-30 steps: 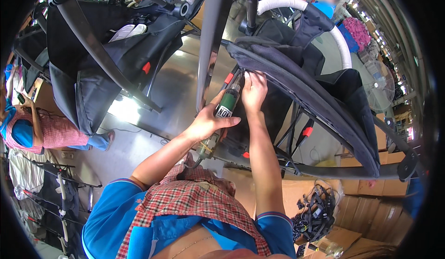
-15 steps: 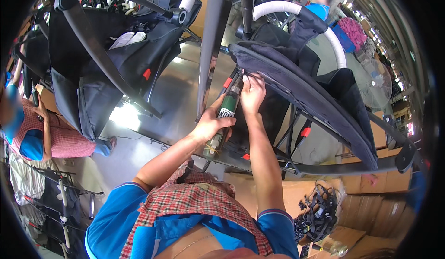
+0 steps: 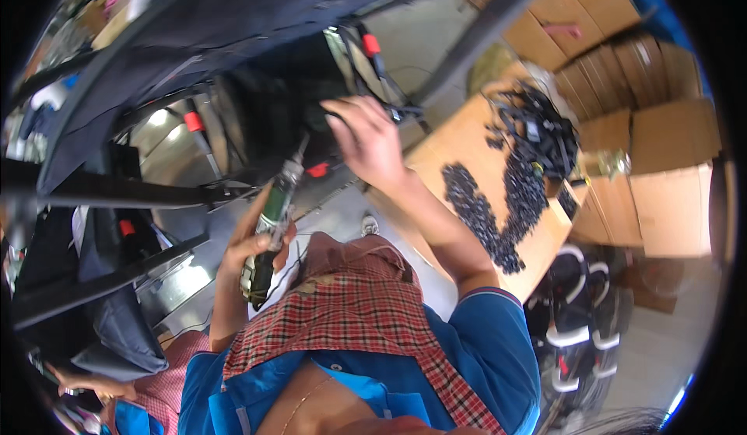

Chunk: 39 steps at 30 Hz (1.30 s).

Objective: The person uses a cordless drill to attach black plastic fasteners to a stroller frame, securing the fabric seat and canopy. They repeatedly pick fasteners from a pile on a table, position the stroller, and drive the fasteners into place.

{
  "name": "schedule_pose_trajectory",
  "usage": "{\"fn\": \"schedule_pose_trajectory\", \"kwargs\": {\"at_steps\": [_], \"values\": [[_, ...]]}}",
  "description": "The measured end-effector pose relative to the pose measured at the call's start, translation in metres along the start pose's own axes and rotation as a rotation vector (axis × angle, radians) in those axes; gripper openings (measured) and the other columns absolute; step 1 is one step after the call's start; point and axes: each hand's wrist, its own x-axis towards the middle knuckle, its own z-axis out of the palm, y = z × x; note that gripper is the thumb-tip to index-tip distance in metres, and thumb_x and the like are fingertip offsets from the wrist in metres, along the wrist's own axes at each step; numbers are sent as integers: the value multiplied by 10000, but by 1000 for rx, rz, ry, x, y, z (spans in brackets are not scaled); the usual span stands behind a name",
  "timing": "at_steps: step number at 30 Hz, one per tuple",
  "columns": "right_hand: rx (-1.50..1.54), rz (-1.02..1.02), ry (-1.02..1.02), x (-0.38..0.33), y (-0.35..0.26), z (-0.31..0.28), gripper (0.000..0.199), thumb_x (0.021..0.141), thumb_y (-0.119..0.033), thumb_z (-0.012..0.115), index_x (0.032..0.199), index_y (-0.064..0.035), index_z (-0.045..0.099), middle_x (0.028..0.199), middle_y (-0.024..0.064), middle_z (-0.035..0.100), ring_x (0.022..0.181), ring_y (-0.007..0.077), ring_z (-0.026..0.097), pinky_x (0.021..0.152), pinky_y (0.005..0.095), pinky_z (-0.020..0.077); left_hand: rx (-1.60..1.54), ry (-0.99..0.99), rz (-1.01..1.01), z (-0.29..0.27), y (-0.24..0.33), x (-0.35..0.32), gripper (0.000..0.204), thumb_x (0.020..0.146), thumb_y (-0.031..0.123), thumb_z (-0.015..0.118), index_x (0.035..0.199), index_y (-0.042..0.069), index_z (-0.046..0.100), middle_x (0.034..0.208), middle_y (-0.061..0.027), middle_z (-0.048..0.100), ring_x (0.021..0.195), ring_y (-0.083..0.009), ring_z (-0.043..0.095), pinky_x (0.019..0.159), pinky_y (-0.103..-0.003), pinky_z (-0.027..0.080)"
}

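My left hand (image 3: 247,250) is wrapped round a green power screwdriver (image 3: 274,215), whose thin bit points up and away from me. Off to the right of the bit, my right hand (image 3: 369,141) is raised with its fingers bent and apart; I see nothing held in them. Both hands are on the near side of a stroller with a dark fabric canopy (image 3: 257,15), black tubes and red tabs (image 3: 193,121). The right hand overlaps part of the stroller's frame, hiding what lies behind it.
To the right stands a cardboard-topped table (image 3: 432,151) with piles of small black parts (image 3: 475,209) and a tangle of black straps (image 3: 537,128). Cardboard boxes (image 3: 661,139) are stacked beyond it. Strollers with white handles (image 3: 568,334) stand lower right. A co-worker's arm (image 3: 97,384) shows lower left.
My view has swung to the right, bringing the parts table into sight. My right hand has left the screwdriver's tip and moved right. The screwdriver has come away from the stroller in my left hand.
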Motion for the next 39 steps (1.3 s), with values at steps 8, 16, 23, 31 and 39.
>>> {"fn": "schedule_pose_trajectory", "kwargs": {"at_steps": [8, 16, 23, 31, 39], "values": [[-541, 698, -159, -216, 120, -211, 106, 802, -28, 658, 906, -25, 679, 899, 140, 668, 847, 310, 655, 750, 375, 524, 345, -128, -348, 42, -84, 54, 989, 746, 301, 736, 1515, 21, 182, 903, -92, 584, 800, -154, 562, 707, -261, 439], [-404, 540, -300, -270, 172, -237, 128, 767, 19, 666, 887, -22, 659, 897, 131, 658, 808, 298, 646, 745, 355, 515, 365, -132, -424, 105, -122, 99, 981, 761, 351, 745, 1512, 29, 201, 886, -69, 578, 825, -141, 567, 722, -256, 441], [543, 930, -165, -194, 136, -229, 32, 923, -35, 604, 928, -4, 601, 819, 42, 639, 732, 109, 605, 688, 255, 496, 466, -67, -356, 131, -132, 103, 1077, 665, 430, 795, 1509, 47, 246, 1119, -128, 592, 1023, -200, 576, 909, -295, 418], [953, 731, -379, -144, 123, -193, 87, 975, -116, 557, 969, -29, 549, 803, 49, 644, 762, 120, 613, 711, 259, 483, 405, -138, -247, 130, -111, 95, 1125, 646, 300, 842, 1517, 26, 183, 955, -66, 598, 776, -126, 593, 706, -241, 469], [999, 720, -488, -116, 101, -165, 92, 968, -109, 565, 971, -19, 545, 823, 59, 641, 775, 136, 623, 736, 269, 493, 373, -167, -154, 97, -97, 66, 1059, 700, 247, 831, 1528, 78, 193, 944, -62, 609, 796, -120, 601, 743, -243, 464]]}}
